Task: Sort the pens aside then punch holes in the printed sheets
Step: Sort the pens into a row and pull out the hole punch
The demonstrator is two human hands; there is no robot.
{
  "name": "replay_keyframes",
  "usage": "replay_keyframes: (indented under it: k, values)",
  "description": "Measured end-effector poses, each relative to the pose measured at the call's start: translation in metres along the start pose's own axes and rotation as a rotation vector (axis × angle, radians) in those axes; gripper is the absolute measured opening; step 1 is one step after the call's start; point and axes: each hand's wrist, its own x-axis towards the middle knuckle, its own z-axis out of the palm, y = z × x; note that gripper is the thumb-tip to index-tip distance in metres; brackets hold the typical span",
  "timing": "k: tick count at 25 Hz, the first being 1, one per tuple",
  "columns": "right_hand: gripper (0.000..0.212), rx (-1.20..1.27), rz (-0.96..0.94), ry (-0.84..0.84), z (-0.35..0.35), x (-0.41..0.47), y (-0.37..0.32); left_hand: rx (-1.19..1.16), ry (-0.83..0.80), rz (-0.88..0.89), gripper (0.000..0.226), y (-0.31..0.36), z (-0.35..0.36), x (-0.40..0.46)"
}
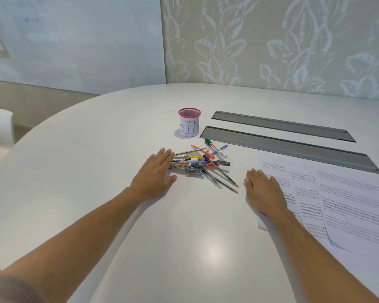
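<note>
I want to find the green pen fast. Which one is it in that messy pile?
Find the pink mesh cup marked BIN on the white table. Just in front of it lies the pile of pens and pencils, between the two hands. The marker is at the pile's far edge, nearest the grey slot: fat, white-bodied, with a green cap, unlike the thin pencils around it.

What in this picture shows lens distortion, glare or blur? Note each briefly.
Head view: the wide lens bows the table edge and stretches both forearms; a soft glare patch sits on the tabletop near the bottom centre; text on the sheets smears toward the right edge, unreadable; the pens and the cup are fairly sharp; shadows are faint, so the light is diffuse.
</note>
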Motion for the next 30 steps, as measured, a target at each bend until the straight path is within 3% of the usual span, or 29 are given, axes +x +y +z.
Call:
replay_keyframes:
  k: [7, 14, 22, 30]
  values:
    - [0.048, -0.046, 0.005, -0.012, 0.003, 0.001, 0.001, 0.029, 0.019, 0.013, 0.062, 0.007, 0.002, 0.014]
    - [0.049, -0.042, 0.014, 0.004, 0.003, 0.000, 0.000, 0.146, 0.070, 0.023, 0.031, 0.017, 0.003, 0.028]
    - [0.048, -0.034, 0.011, 0.023, 0.005, 0.001, 0.002, 0.124, 0.137, 0.015, 0.015, 0.017, 0.007, 0.029]
    - [0.045, -0.022, 0.006, 0.023, 0.003, 0.001, 0.002, 0.074, 0.210, 0.093, 0.019, 0.020, -0.001, 0.025]
